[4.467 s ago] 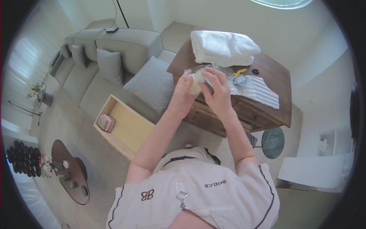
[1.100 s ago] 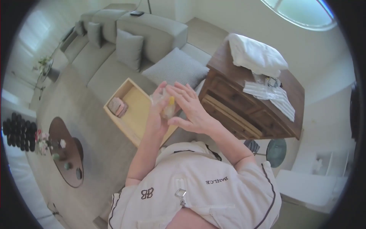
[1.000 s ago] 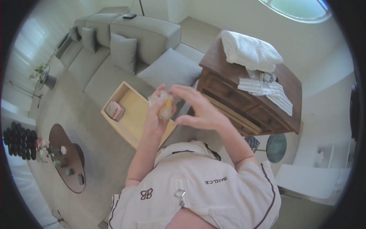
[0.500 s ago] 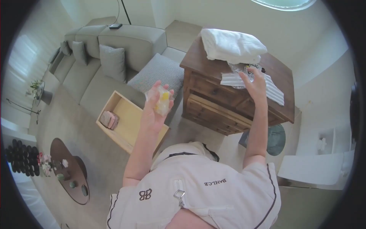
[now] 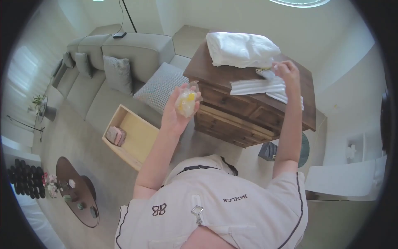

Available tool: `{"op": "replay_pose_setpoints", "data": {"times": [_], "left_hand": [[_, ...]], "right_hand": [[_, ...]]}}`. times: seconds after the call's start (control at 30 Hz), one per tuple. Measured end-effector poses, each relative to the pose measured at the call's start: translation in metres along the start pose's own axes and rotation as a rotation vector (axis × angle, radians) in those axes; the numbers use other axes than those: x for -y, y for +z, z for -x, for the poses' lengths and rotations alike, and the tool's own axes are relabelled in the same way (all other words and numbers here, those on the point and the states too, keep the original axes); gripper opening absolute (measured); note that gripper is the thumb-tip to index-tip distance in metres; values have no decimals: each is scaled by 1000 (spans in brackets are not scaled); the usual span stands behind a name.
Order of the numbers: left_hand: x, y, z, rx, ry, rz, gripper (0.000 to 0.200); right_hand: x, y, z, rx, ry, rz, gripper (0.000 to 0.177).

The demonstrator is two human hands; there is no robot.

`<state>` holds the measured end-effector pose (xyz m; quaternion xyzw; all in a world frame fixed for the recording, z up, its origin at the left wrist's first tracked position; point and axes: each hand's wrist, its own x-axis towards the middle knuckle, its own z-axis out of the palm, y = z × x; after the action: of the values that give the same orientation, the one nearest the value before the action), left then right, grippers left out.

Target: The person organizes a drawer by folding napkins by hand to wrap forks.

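Note:
My left hand (image 5: 173, 114), palm up in front of the dresser, is closed around a clear plastic packet (image 5: 186, 101) with yellow and whitish contents. Over the dresser top (image 5: 224, 74), my right hand (image 5: 288, 72) pinches a small clear plastic bag (image 5: 268, 74) with dark and yellow marks; its contents are too small to make out. Under the bag lie white ribbed cloth strips (image 5: 255, 86), partly hidden by my right forearm. Behind them a folded white bundle (image 5: 242, 50) rests on the dresser.
A pulled-out wooden drawer (image 5: 139, 139) holding a pink and grey folded bundle (image 5: 116, 135) sits by the grey sofa (image 5: 97, 93). A brown oval table (image 5: 64, 170) with flowers stands at lower left. Dark bags (image 5: 268, 151) lie right of the dresser.
My right hand has lifted the small plastic bag off the strips, moving right and slightly back. My left hand has shifted right with its packet, which now faces up more plainly.

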<state>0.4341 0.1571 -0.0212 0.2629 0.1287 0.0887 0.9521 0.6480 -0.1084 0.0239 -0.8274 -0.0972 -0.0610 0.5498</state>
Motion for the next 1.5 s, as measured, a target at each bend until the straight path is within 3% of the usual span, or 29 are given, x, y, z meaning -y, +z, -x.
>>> {"op": "replay_pose_setpoints", "data": {"times": [0.1,0.2,0.33,0.5,0.6,0.7,0.8,0.9,0.97,1.07,1.1,1.17,1.27,1.5], "left_hand": [[5,-2,-8,-31,8,9,43],[8,-2,-12,-13,-2,-11,46],[15,1,-23,69,-1,-27,48],[21,7,-29,119,38,-34,46],[23,11,-25,95,53,-1,48],[17,7,-18,36,66,-12,62],[6,8,-4,-31,56,76,59],[-1,7,6,-31,56,123,62],[-4,8,12,-77,65,157,61],[-6,-7,12,-69,79,203,55],[-7,-11,12,-66,83,212,54],[-12,-19,13,-41,139,183,45],[-14,-22,17,-55,143,160,41],[-19,-17,33,11,3,67,60]], "right_hand": [[8,-28,-13,-44,118,-266,8],[0,-51,-21,15,60,-534,12],[21,-55,-3,276,53,-901,9],[58,6,52,681,107,-1189,5],[89,58,87,700,193,-833,18],[88,102,102,589,28,-517,12],[81,137,111,450,-77,-360,6],[65,170,119,211,-428,-109,15],[63,183,122,-28,-788,148,21],[65,192,126,-103,-1094,201,22],[66,193,128,-105,-1149,195,23],[69,189,135,254,-1059,32,20],[65,188,145,510,-1039,-1,33],[62,188,155,551,-1021,-13,51]]}}
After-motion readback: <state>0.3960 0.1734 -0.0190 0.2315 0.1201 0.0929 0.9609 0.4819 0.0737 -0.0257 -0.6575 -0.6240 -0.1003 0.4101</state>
